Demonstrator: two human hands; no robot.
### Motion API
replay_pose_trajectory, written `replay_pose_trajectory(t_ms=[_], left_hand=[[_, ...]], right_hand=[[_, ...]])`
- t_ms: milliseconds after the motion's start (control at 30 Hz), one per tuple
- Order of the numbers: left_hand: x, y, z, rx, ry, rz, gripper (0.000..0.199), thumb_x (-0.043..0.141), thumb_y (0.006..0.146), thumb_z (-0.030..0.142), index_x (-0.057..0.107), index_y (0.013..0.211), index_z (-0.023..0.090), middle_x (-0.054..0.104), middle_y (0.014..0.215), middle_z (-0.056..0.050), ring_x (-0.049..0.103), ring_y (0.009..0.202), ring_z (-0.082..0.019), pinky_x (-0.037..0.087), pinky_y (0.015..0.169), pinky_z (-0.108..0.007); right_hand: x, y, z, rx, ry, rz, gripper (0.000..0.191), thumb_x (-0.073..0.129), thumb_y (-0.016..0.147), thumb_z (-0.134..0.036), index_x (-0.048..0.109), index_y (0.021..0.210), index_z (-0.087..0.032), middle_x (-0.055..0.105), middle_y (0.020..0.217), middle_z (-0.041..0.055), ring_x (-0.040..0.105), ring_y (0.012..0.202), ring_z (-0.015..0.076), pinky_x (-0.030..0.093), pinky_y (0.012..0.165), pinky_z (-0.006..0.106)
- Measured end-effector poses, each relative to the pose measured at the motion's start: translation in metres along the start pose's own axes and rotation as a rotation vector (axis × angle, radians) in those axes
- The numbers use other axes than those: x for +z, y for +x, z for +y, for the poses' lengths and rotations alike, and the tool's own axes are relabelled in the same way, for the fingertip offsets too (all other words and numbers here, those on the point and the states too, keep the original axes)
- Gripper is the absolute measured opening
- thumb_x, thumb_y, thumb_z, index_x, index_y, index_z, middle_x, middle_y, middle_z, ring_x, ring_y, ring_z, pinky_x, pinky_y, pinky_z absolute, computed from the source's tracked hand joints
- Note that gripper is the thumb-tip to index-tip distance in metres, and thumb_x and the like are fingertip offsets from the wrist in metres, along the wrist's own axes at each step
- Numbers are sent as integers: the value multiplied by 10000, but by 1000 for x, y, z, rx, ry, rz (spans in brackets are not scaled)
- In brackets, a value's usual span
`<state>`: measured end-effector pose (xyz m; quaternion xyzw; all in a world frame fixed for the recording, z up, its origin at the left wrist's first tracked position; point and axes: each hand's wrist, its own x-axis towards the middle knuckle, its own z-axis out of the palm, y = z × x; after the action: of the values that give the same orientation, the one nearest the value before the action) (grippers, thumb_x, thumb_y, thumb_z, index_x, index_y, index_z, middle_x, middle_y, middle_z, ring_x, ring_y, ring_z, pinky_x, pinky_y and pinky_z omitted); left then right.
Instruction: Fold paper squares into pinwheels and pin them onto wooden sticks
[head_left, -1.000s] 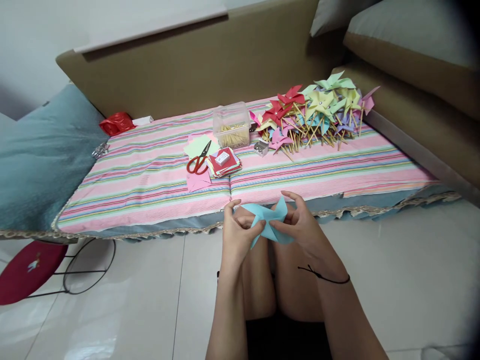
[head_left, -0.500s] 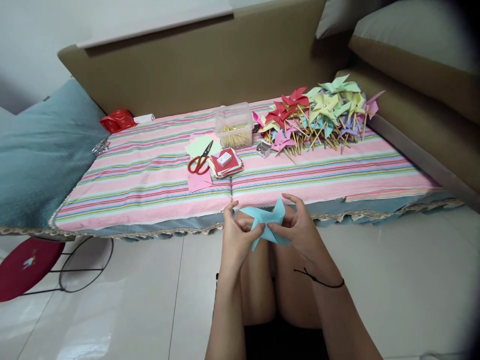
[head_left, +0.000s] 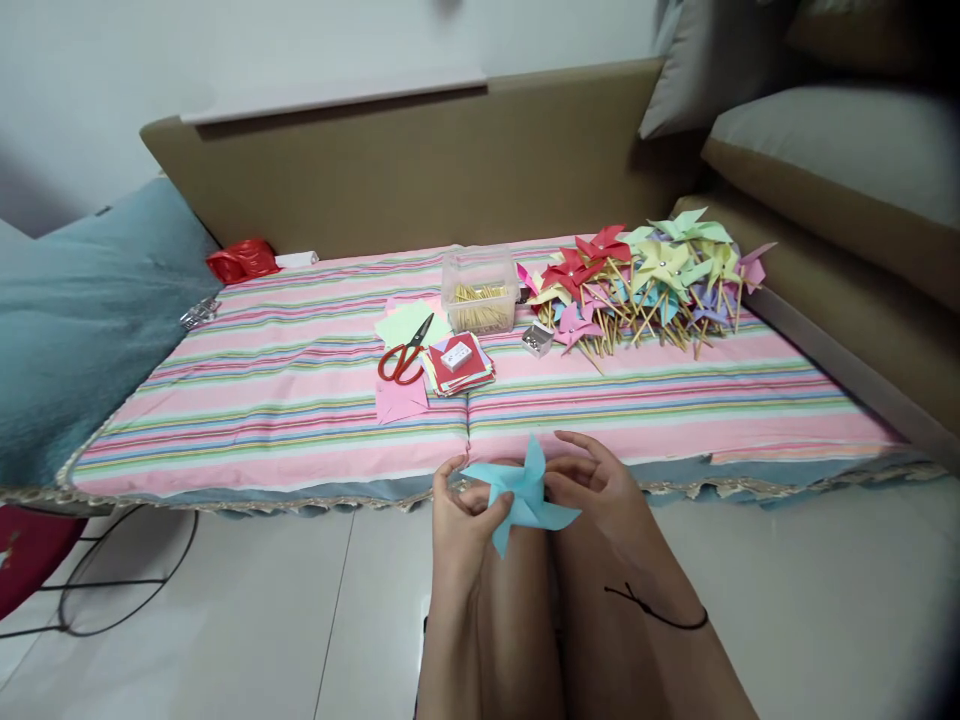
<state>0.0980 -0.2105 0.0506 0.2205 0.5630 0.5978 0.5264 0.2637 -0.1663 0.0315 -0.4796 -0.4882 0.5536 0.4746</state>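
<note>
A light blue paper pinwheel head, its blades folded to the middle, is held above my knees. My left hand grips it from the left, thumb pressed near the centre and fingers behind. By its right edge is my right hand, fingers loosely curled and apart, the thumb tip beside the paper; whether it touches is hard to tell. Beyond my hands, scissors with red handles lie beside a stack of coloured paper squares topped by a small white box. A cut pink sheet lies in front.
A clear plastic box of thin sticks stands behind the stack, with a small open box of metal bits nearby. Finished pinwheels on sticks are heaped at right. A red bag lies back left; a red stool stands left.
My right thumb has come off the middle of the pinwheel head and moved to its right edge. The folded centre now shows more. The view has tilted up slightly.
</note>
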Motion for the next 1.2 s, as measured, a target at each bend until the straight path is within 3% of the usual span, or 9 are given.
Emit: replay_pose_trajectory(t_ms=[167,233,300,367,500,633,767,1067,1200], left_hand=[[-12,19,2,-25,-91,143,803,862,529,221,415,1192,152,713,586,4,643,525,-131,500,614,-242],[-14,25,1,-27,-103,171,794,865,529,226,432,1190,150,672,531,42,625,507,-126,490,598,-236],[-15,32,-2,-29,-105,178,798,865,537,236,431,1202,153,650,509,56,609,489,-124,472,570,-226],[-15,38,-7,-35,-107,171,826,861,546,247,410,1232,155,664,522,41,604,484,-128,457,552,-222],[-17,52,-20,-44,-100,160,881,868,526,257,380,1255,165,649,481,46,574,444,-133,419,512,-217],[-16,60,-32,-74,-96,149,917,880,501,285,368,1252,164,642,459,37,582,437,-151,405,496,-220],[-13,64,-38,-110,-107,118,914,873,517,284,360,1265,167,655,475,30,614,471,-172,415,505,-229],[-21,66,-35,-82,-80,116,928,874,533,287,356,1290,147,660,485,28,574,446,-138,403,506,-230],[-21,64,-30,-83,-86,135,916,881,515,272,363,1260,150,636,458,41,544,427,-121,394,499,-218]], right_hand=[[-21,91,-9,-357,-565,172,270,614,863,-425,712,892,-174,766,866,100,716,820,257,572,736,408],[-24,138,-13,-433,-699,193,170,639,838,-321,727,783,-186,748,990,117,657,1010,296,501,911,490],[-20,182,-15,-478,-827,179,97,674,783,-211,739,712,-191,701,1161,130,522,1216,346,366,1048,557],[-12,218,-14,-497,-953,132,127,668,752,-128,746,674,-192,669,1241,124,383,1331,384,280,1083,594],[3,260,-6,-493,-1157,9,217,629,725,-52,739,615,-204,667,1247,95,315,1361,407,167,1079,662],[6,277,3,-448,-1288,-62,236,608,727,-57,724,569,-188,684,1199,112,283,1366,435,114,1058,692],[4,282,10,-400,-1346,-90,242,579,738,-67,727,591,-190,689,1193,101,295,1354,422,168,1032,677],[-3,278,12,-389,-1322,-40,187,615,733,-128,721,598,-201,692,1200,68,324,1322,397,204,1033,637],[-6,264,10,-427,-1298,-28,150,652,756,-184,744,644,-224,685,1223,49,325,1328,399,187,1056,647]])
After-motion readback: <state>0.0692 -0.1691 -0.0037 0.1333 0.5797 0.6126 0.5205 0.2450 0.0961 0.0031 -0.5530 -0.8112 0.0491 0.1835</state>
